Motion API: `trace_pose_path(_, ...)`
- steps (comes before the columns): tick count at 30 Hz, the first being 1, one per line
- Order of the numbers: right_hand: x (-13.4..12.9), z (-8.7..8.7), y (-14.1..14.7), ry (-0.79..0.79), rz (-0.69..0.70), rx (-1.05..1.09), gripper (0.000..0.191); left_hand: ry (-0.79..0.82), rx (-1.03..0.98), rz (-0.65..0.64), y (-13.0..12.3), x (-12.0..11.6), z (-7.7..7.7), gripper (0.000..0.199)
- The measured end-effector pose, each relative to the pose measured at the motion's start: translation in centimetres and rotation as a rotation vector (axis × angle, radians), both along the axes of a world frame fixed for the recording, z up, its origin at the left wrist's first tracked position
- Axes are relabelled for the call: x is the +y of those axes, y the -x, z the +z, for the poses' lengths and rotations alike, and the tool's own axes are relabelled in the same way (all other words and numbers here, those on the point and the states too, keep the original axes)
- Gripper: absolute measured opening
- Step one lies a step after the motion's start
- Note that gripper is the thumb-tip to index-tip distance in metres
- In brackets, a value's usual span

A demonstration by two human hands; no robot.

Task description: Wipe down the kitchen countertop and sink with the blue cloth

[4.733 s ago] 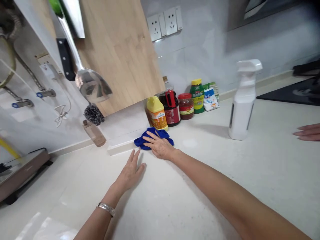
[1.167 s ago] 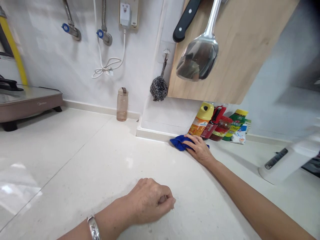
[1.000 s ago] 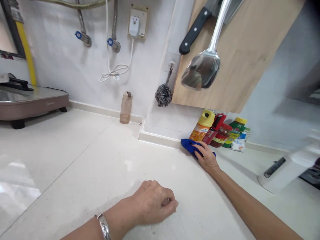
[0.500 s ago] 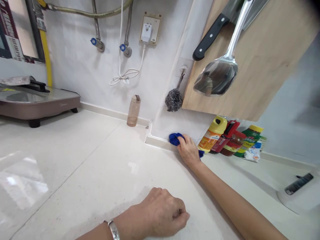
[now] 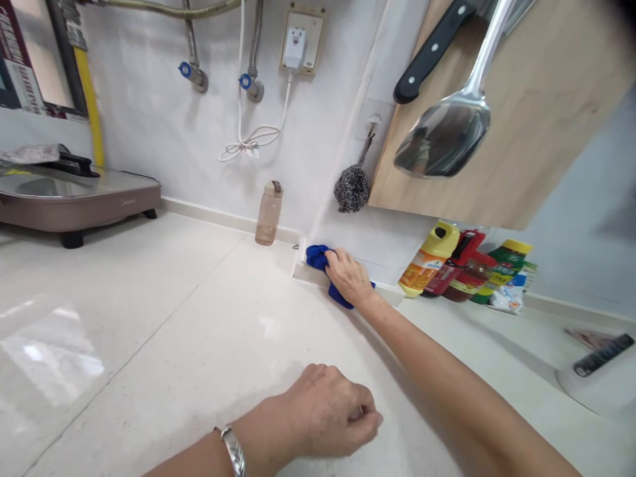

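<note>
A blue cloth [image 5: 318,256] is bunched under my right hand [image 5: 349,275], whose fingers press it against the low ledge [image 5: 311,272] at the foot of the wall. Part of the cloth hangs out below the palm onto the white countertop [image 5: 228,358]. My left hand [image 5: 330,411] rests on the countertop nearer to me, curled into a loose fist with nothing visible in it. A silver bracelet [image 5: 233,452] circles that wrist.
A pinkish bottle [image 5: 268,215] stands against the wall left of the cloth. Several condiment containers [image 5: 430,262] are at right, below a cutting board [image 5: 527,146] with a spatula [image 5: 447,136]. A steel scrubber [image 5: 352,189] hangs above. An electric pan [image 5: 79,205] sits far left.
My right hand has slid the blue cloth leftward along the ledge, close to its corner. My left hand stays almost in place. The view has shifted slightly.
</note>
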State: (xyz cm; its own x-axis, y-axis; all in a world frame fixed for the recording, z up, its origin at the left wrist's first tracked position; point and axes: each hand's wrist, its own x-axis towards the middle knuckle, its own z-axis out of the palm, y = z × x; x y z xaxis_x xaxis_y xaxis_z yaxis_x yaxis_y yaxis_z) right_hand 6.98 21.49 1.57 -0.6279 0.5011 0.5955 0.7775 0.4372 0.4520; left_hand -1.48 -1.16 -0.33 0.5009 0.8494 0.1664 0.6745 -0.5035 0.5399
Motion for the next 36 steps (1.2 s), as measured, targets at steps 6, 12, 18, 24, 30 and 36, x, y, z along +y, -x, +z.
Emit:
trace_pose_path(6,0.8,-0.2,-7.0,0.008,-0.212,0.057,0.027,0.019,-0.003,0.014,0.0,-0.1,0.3,0.02)
trace_pose_path(12,1.1,-0.9,-12.1,-0.07,-0.312,0.045,0.033,-0.016,-0.01,0.016,-0.2,-0.1,0.1,0.022)
trace_pose_path(18,-0.1,-0.5,-8.0,-0.009,-0.404,0.076,0.019,-0.073,0.03,0.025,-0.3,0.2,-0.4,0.024)
trace_pose_path(24,-1.0,0.1,1.4,0.08,-0.315,0.137,0.016,-0.043,0.017,0.018,-0.2,0.2,-0.6,0.024)
trace_pose_path(30,-0.9,0.9,5.4,0.131,-0.217,0.086,0.021,0.017,-0.015,-0.006,0.1,0.2,-0.2,0.019)
trace_pose_path(36,-0.7,1.8,0.1,0.163,-0.28,0.002,0.021,0.035,-0.052,-0.016,0.5,0.1,0.2,0.018)
